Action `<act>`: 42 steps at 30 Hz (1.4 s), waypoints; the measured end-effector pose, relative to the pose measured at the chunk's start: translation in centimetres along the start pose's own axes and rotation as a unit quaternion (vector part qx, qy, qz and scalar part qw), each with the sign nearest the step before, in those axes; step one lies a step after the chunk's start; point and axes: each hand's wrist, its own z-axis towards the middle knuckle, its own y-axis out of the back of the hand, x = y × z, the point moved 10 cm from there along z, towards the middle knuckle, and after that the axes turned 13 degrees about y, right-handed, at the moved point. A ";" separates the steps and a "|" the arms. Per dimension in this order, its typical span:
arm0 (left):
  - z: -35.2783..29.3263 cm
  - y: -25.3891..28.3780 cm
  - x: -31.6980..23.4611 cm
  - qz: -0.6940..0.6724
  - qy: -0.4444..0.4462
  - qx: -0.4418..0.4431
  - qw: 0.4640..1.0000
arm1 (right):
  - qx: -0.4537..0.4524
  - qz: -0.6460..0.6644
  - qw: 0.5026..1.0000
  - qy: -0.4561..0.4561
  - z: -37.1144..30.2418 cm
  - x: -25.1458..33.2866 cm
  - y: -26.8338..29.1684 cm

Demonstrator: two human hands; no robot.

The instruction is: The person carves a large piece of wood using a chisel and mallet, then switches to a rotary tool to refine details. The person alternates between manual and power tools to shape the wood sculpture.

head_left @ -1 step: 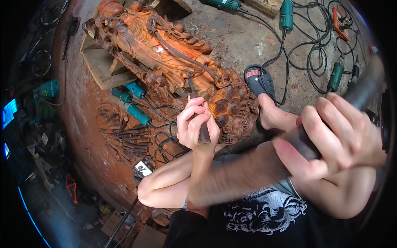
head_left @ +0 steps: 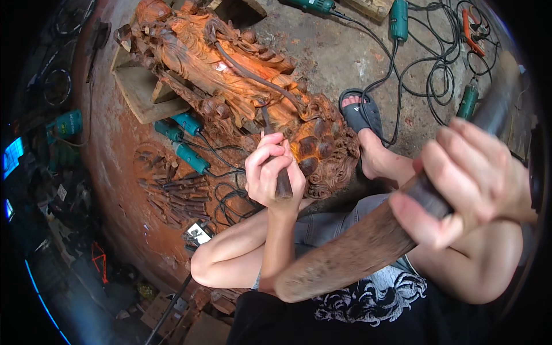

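Left of the left hand (head_left: 264, 174) lies a pile of slim tools (head_left: 178, 200); above it, an orange-brown wood carving (head_left: 192, 63). That hand grips a chisel (head_left: 283, 187), blade toward the carving. Rightmost, the right hand (head_left: 468, 178) clasps a wooden club (head_left: 351, 247).

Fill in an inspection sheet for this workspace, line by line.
Surface: grey floor, reddish-brown dust toward the left.
Job's things: orange-brown wood carving; slim chisel, its tip against or just over the carving, contact unclear; wooden club.
Clutter: pile of carving tools, green power tool and others like it, orange-handled tool.
Hands: left hand grips the chisel; right hand grips the club.
Cables: black cords looped on the floor, one passing beside the sandal.
Surroundings: dim, jumbled area at far left; details unclear.
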 end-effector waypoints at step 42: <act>1.3 -1.7 -0.5 0.065 -0.001 0.117 0.991 | -0.080 -0.091 0.991 0.058 -2.2 -3.1 -3.0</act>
